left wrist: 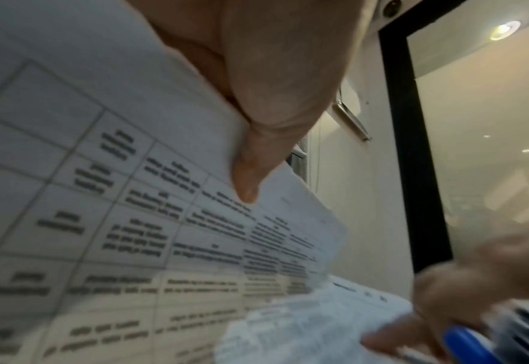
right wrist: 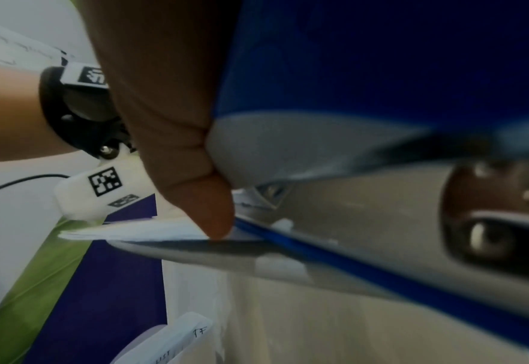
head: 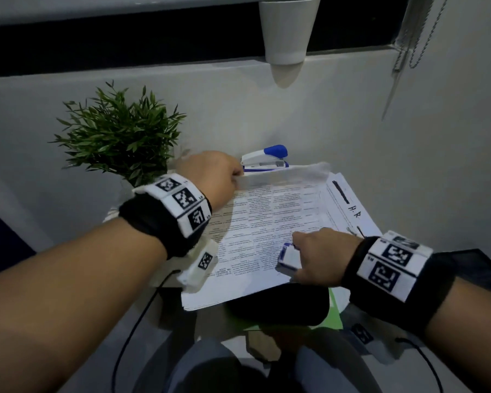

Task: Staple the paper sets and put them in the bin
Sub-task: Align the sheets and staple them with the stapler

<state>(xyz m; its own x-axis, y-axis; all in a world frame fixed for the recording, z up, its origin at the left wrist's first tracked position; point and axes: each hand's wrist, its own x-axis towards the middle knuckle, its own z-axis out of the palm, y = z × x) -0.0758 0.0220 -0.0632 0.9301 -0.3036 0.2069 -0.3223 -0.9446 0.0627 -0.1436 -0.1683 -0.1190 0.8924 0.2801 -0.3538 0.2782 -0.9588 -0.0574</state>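
The white table [head: 267,109] is carrying papers [head: 253,222] centrally, a stapler [head: 267,160] at twelve o'clock, a plant [head: 119,137] at ten.

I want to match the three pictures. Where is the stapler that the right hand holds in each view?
Head: the stapler is lower centre-right, in the right hand, over the papers.
Left wrist: bottom right corner, blurred blue part.
Right wrist: fills the upper right, very close.
Shared landmark: the printed papers.
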